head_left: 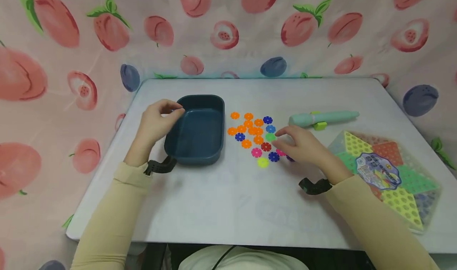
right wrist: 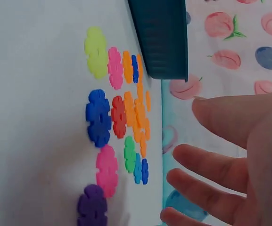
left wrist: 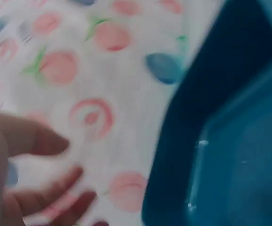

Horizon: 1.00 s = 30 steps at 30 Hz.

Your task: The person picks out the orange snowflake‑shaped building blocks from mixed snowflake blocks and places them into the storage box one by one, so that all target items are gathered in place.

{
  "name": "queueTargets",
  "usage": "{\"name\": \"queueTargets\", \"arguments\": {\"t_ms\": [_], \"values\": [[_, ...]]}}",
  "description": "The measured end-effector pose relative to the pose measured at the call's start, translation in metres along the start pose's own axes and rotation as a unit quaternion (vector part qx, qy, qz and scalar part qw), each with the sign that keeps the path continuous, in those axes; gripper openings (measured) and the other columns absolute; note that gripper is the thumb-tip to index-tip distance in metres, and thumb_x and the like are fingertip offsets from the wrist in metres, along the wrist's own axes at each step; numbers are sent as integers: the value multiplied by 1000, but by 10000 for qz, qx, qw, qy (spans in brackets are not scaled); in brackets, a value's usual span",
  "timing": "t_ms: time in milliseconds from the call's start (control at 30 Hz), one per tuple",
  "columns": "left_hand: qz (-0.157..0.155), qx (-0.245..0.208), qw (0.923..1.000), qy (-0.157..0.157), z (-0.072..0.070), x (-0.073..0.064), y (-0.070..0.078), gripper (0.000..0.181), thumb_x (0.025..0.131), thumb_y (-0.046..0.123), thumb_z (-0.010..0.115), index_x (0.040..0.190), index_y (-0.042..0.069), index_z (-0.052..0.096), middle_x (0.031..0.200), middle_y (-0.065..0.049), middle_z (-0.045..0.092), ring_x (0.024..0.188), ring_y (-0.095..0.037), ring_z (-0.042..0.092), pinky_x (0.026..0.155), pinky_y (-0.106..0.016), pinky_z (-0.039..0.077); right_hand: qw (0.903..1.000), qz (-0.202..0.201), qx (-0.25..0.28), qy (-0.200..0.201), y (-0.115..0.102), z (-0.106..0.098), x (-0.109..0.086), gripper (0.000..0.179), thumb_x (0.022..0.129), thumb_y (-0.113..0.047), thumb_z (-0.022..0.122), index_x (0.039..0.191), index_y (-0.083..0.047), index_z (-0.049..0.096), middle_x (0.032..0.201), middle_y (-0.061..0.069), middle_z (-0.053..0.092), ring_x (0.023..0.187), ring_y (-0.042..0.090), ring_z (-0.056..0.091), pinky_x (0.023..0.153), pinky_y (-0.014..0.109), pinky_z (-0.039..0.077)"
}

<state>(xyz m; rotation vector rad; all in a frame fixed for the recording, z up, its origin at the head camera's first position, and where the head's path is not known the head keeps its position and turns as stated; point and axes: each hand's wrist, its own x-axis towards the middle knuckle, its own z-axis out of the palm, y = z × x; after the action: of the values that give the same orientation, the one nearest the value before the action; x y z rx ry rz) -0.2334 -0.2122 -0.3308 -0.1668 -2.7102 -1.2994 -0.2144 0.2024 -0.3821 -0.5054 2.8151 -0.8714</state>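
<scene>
Beside the left rim of a dark blue rectangular bin (head_left: 208, 160), my left hand (head_left: 158, 119) hovers with fingers loosely bent. The left wrist view shows a gap between those fingers and the bin wall (left wrist: 171, 150), with nothing held. My right hand (head_left: 305, 145) hangs over the right side of a scatter of flat plastic snowflake discs, its fingers spread and holding nothing. Nearest it are a green disc (head_left: 270, 137), a pink disc (right wrist: 107, 170) and a purple disc (right wrist: 92, 207). Several orange discs (head_left: 258, 139) lie closer to the bin, among blue, red and yellow ones.
A mint-green cylindrical tool (head_left: 332, 117) with a lime-green part lies at the back right. On the right, partly under my right forearm, is a clear-covered board (head_left: 414, 178) with coloured triangles and a label. A fruit-patterned curtain (head_left: 246, 31) borders the white table (head_left: 221, 206).
</scene>
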Motion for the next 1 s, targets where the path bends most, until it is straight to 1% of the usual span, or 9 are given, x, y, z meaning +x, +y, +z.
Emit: {"name": "queueTargets", "arguments": {"t_ms": [67,133,167,300,367,433,533,733,1000], "values": [[-465,-391,9981,43,-12,3,-12,44,99,43,64,124,7,67,121,-10,65,111,-25,57,90,-41,48,9999,66,108,-24,2,1,1,50,100,-46,64,133,-8,61,139,14,57,129,37,50,105,61,40],[-869,-1117,9898,-156,-20,6,-30,48,99,43,64,129,5,61,122,-10,60,104,-22,58,86,-34,50,9998,50,189,-65,1,3,5,48,100,-45,64,132,-9,63,138,13,58,127,37,51,105,61,42],[-1044,-1560,9817,-330,-21,7,-40,50,100,42,64,132,4,58,122,-10,57,99,-20,57,83,-30,50,9997,50,228,-83,1,5,7,46,100,-44,65,130,-10,64,136,12,59,126,36,52,103,60,43],[-1676,-3043,9330,-941,-11,6,-80,54,100,36,68,138,3,49,123,-11,53,93,-16,63,79,-26,54,9995,69,311,-16,-3,20,21,33,99,-40,66,120,-14,69,120,5,68,105,29,60,86,47,54],[-1865,-3258,9210,-1043,3,4,-91,58,98,38,70,137,2,47,125,-12,54,95,-15,65,81,-26,55,9995,156,260,76,-4,29,28,29,98,-39,68,115,-15,70,108,2,69,91,25,60,75,40,54],[-1958,-3156,9231,-999,16,3,-96,60,96,43,72,133,2,50,124,-11,58,98,-15,66,83,-26,55,9993,255,225,179,-4,36,32,28,98,-39,69,113,-15,69,99,2,68,81,24,57,68,36,52],[-2002,-2986,9304,-714,29,2,-94,53,94,45,74,118,2,56,109,-7,59,89,-13,62,75,-24,54,9987,416,93,296,-2,42,35,32,97,-40,70,115,-13,66,96,3,66,81,24,57,70,35,51],[-1638,-2699,9477,-461,31,6,-90,42,96,42,73,90,3,57,86,-1,51,80,-15,52,65,-26,47,9960,520,72,728,0,45,38,40,93,-45,74,112,-10,65,89,4,65,79,24,58,70,35,49],[-1599,-2748,9464,-573,27,8,-94,40,96,43,73,90,6,56,79,3,51,77,-13,52,65,-25,46,9944,629,303,789,-2,53,44,43,88,-49,79,109,-13,67,89,4,64,78,24,56,66,35,49]]}}
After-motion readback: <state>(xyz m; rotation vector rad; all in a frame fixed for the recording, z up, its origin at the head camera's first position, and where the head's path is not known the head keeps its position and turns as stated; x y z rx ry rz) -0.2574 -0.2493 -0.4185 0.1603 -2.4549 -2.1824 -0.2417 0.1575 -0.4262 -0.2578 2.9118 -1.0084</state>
